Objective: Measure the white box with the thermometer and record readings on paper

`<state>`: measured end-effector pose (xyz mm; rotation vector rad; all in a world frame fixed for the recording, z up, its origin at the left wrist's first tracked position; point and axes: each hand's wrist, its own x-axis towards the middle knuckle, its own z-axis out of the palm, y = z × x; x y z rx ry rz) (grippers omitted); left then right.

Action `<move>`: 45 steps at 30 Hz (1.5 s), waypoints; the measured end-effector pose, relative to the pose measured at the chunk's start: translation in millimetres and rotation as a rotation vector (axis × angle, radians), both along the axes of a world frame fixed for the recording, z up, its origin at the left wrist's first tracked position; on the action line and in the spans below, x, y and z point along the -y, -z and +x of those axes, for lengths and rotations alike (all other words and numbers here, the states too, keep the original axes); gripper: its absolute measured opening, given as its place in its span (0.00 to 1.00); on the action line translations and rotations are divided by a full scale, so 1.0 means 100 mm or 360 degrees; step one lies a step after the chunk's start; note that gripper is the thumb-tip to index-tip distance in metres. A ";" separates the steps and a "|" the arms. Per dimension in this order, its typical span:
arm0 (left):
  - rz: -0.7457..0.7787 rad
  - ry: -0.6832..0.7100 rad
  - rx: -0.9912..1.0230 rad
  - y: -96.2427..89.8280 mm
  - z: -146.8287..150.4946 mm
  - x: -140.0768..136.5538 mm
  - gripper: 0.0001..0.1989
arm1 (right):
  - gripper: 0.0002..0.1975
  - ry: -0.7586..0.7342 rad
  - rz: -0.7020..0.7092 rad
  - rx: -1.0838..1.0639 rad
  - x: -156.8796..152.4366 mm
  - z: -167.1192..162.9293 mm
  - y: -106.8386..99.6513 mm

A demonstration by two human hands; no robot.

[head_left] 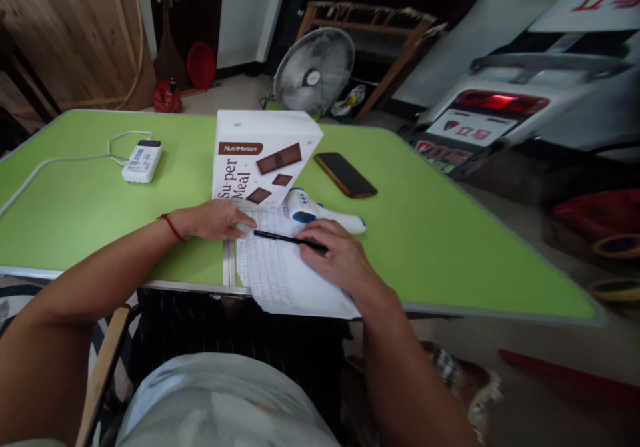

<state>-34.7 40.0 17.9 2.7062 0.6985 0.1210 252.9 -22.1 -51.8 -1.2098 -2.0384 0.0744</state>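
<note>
My right hand point(337, 257) is closed around a black pen point(280, 237) that points left over a stack of paper sheets point(280, 273) covered in small print or writing. The right half of the top sheet looks blank. At the upper left of the sheets, my left hand point(220, 220) rests with its index finger stretched out, close to the pen's far end. A white NutriMotion box point(265, 160) stands upright just beyond the paper. Between the box and my right hand lies a white and blue infrared thermometer point(325, 213), its handle partly behind my fingers.
The green table point(440, 253) carries a dark phone point(346, 175) on the right and a white power strip point(143, 161) with a cable on the left. Behind stands a fan point(314, 73). A white scooter point(490, 107) is at the right.
</note>
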 end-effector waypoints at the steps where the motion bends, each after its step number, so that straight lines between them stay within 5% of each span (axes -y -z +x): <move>1: 0.0005 -0.0006 -0.0008 0.00 0.00 0.00 0.17 | 0.08 -0.0002 0.0002 -0.0003 0.00 0.00 -0.01; 45: -0.0096 -0.0032 0.0087 0.00 0.01 -0.02 0.17 | 0.08 -0.0008 0.0049 -0.0031 -0.01 0.02 0.01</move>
